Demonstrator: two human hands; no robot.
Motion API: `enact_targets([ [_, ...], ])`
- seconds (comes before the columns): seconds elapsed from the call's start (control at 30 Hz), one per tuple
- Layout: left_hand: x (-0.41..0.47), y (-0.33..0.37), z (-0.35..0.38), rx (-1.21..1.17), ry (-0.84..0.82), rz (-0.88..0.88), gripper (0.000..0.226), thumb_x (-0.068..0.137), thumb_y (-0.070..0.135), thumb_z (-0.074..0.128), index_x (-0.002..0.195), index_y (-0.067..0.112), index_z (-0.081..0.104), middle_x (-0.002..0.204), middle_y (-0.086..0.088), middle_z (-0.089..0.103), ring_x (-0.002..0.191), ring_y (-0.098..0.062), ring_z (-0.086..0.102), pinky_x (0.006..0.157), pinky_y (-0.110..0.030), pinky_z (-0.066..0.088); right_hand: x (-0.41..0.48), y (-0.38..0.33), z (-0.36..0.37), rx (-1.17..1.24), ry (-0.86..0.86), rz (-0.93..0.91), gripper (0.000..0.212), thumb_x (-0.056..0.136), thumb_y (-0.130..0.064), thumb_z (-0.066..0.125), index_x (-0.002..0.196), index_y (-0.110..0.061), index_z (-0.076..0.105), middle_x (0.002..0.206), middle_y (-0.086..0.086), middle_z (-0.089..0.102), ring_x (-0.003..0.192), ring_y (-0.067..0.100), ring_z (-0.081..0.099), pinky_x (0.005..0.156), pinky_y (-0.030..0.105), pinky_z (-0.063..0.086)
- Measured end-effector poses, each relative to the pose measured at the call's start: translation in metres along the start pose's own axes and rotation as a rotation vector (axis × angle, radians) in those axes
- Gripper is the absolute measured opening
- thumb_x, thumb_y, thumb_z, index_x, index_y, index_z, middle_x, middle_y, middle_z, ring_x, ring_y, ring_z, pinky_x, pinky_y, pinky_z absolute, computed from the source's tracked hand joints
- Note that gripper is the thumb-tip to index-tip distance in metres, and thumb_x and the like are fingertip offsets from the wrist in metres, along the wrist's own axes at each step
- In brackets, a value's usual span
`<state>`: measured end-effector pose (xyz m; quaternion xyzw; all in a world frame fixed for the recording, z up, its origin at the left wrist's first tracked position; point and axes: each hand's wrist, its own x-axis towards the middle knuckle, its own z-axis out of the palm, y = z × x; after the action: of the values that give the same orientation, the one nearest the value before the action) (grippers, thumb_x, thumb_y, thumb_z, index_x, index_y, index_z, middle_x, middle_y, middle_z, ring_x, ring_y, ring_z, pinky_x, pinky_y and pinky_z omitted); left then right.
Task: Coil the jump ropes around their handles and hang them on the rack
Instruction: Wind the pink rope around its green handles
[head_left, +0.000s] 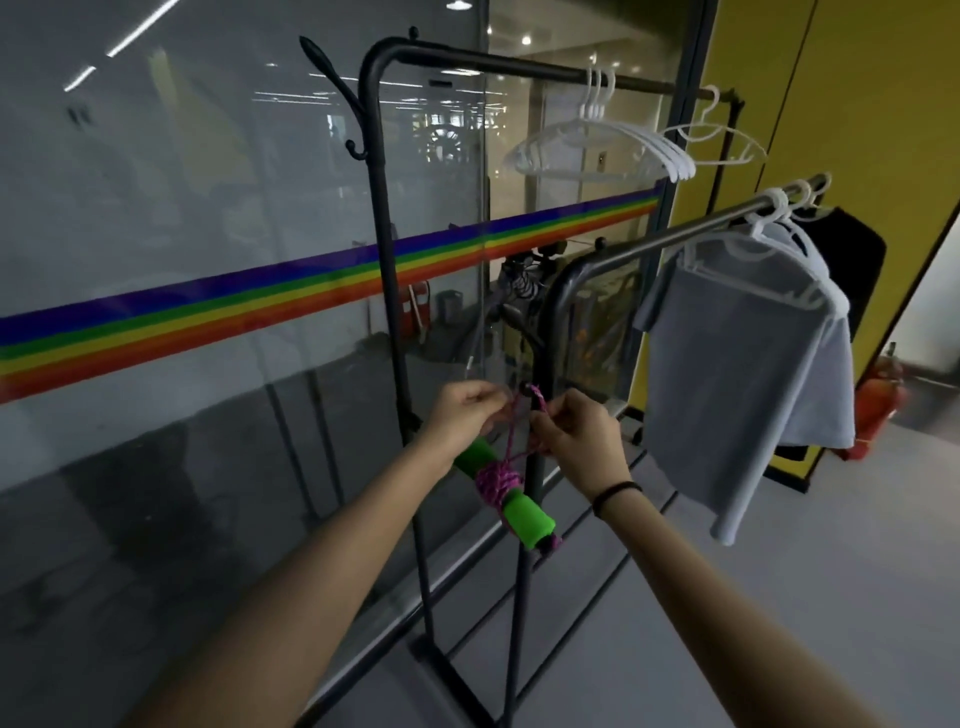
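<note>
Right of rope (491, 480), on rack (382, 218): hangers (667, 153); shirt (737, 374)

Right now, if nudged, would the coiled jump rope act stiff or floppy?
Probably swings: the jump rope dangles tilted from thin strands pinched by the left hand and right hand. Green handles look like foam, likely light and grippy.

Pinched between the left hand (462, 415) and the right hand (576, 436), the rope cord (491, 480) is a braided pink-and-purple weave, rough and matt. Just below the grip, the handles (530, 519) look like soft green foam, matt. The rack (385, 249) behind the grip is black painted metal tube with a dull sheen. Up and right of the grip, the hangers (665, 153) are smooth white plastic, and the T-shirt (737, 374) is soft matt grey cloth on a brighter metal rail (691, 228). Beyond the grip, the glass wall (182, 182) is glossy with reflections
</note>
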<state>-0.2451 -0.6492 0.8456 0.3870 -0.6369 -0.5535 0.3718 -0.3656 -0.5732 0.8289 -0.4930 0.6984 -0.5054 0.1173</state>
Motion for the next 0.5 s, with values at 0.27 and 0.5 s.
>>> enact_targets([
  [0.27,-0.108,0.002,-0.004,-0.001,0.228,-0.055,0.017,0.093,0.017,0.052,0.082,0.016,0.066,0.078,0.003,0.066,0.069,-0.007,0.060,0.069,-0.021,0.044,-0.051,-0.001,-0.041,0.116,-0.136,-0.051,0.011,0.081,-0.008,0.061,0.082,-0.019,0.057,0.085,0.002,0.061,0.085,0.021,0.060,0.076,0.032,0.047],
  [0.5,-0.279,-0.050,0.034,0.057,0.532,-0.110,0.023,0.091,0.010,0.052,0.073,0.017,0.065,0.063,0.007,0.065,0.039,0.004,0.050,0.045,-0.009,0.039,-0.185,0.039,-0.073,0.182,-0.714,-0.085,0.028,0.082,-0.002,0.057,0.068,-0.027,0.058,0.077,0.006,0.062,0.075,0.021,0.059,0.070,0.034,0.047],
])
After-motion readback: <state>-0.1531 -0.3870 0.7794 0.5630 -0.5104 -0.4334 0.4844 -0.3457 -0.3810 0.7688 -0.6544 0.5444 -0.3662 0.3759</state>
